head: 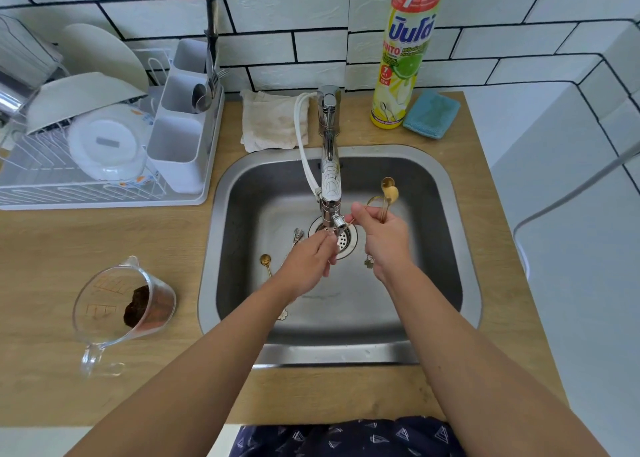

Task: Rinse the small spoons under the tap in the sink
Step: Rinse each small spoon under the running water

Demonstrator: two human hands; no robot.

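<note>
My right hand (382, 238) is shut on a bunch of small gold spoons (388, 193), their bowls pointing up and away, just right of the tap spout. A thin gold handle runs from that hand toward the nozzle. My left hand (311, 257) sits under the chrome tap (329, 179) over the drain (341, 240), fingers curled; what it holds is hidden. Another small gold spoon (266, 262) lies on the sink floor at the left. The steel sink (446, 235) is set in a wooden counter.
A dish rack (104, 159) with bowls and a cutlery holder stands at the left. A glass measuring jug (117, 304) with dark residue lies on the counter. Behind the sink are a cloth (272, 121), a dish-soap bottle (403, 62) and a blue sponge (431, 114).
</note>
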